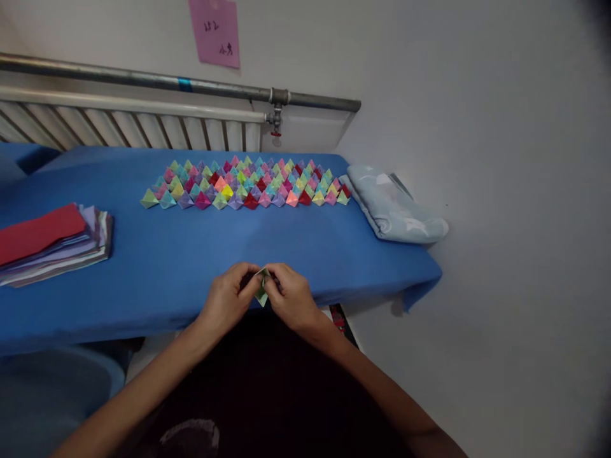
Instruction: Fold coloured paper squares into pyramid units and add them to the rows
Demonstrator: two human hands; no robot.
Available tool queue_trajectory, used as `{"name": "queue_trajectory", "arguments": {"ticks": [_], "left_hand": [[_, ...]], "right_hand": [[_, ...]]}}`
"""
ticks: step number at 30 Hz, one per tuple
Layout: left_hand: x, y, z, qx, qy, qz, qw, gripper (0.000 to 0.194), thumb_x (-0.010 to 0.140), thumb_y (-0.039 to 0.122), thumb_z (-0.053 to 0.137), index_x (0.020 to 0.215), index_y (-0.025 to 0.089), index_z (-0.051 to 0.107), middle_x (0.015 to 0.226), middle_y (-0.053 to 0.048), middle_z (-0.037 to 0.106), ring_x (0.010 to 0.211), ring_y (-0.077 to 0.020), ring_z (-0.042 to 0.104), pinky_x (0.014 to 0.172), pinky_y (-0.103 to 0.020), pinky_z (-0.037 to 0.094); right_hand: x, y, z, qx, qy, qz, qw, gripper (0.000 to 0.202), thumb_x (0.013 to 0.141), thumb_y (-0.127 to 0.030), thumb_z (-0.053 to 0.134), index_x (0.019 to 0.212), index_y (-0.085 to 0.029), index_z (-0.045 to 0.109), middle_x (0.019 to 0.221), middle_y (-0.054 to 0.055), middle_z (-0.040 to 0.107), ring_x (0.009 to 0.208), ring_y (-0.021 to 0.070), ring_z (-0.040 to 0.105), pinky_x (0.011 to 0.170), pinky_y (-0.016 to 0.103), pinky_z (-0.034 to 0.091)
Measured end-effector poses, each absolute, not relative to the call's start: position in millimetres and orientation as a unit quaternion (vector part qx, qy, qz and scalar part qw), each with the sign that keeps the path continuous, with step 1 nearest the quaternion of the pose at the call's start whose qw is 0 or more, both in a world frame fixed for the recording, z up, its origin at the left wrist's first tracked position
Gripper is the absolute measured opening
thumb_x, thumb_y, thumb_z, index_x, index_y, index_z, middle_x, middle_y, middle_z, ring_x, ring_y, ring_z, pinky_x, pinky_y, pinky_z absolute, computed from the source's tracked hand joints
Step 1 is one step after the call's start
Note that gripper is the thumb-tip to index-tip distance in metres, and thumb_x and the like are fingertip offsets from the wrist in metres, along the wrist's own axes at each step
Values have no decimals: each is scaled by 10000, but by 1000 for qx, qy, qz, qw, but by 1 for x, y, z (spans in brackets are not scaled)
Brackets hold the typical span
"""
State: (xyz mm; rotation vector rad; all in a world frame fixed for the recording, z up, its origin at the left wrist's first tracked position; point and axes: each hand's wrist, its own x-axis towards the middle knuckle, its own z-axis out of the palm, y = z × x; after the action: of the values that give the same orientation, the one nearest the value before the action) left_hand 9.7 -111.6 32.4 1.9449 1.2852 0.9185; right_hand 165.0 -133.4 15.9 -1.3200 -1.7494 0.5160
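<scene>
A small pale green folded paper piece (pixel 261 296) is pinched between my two hands, close to the front edge of the blue-covered table (pixel 181 254). My left hand (pixel 230 294) grips its left side with thumb and fingers. On the right side, my right hand (pixel 292 294) pinches it the same way. The fingers hide part of the paper. Farther back on the cloth stand rows of small folded paper pieces (pixel 251 201) in pink, green, purple, red, yellow and blue, apart from my hands.
A stack of coloured sheets with a red one (pixel 42 232) on top lies at the left. Folded light blue fabric (pixel 396 210) sits at the right end, against the wall. Behind the table are a radiator (pixel 143 127) and a metal pipe (pixel 119 74). A blue basin (pixel 57 394) is at lower left.
</scene>
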Motion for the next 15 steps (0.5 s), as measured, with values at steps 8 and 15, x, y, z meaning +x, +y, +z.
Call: {"name": "queue_trajectory", "arguments": {"ticks": [8, 15], "left_hand": [[10, -111, 28, 737, 477, 383, 288, 191, 870, 332, 529, 841, 211, 674, 730, 11, 678, 608, -124, 559, 625, -242, 463], [10, -110, 26, 744, 474, 384, 272, 191, 881, 319, 523, 796, 205, 651, 710, 11, 660, 604, -122, 554, 625, -244, 457]], "right_hand": [[164, -132, 16, -530, -703, 196, 432, 167, 907, -148, 494, 879, -191, 653, 848, 43, 686, 777, 155, 609, 756, 271, 467], [164, -131, 15, -535, -696, 207, 431, 179, 925, -179, 484, 802, -209, 610, 774, 12, 641, 713, 140, 571, 707, 257, 440]]}}
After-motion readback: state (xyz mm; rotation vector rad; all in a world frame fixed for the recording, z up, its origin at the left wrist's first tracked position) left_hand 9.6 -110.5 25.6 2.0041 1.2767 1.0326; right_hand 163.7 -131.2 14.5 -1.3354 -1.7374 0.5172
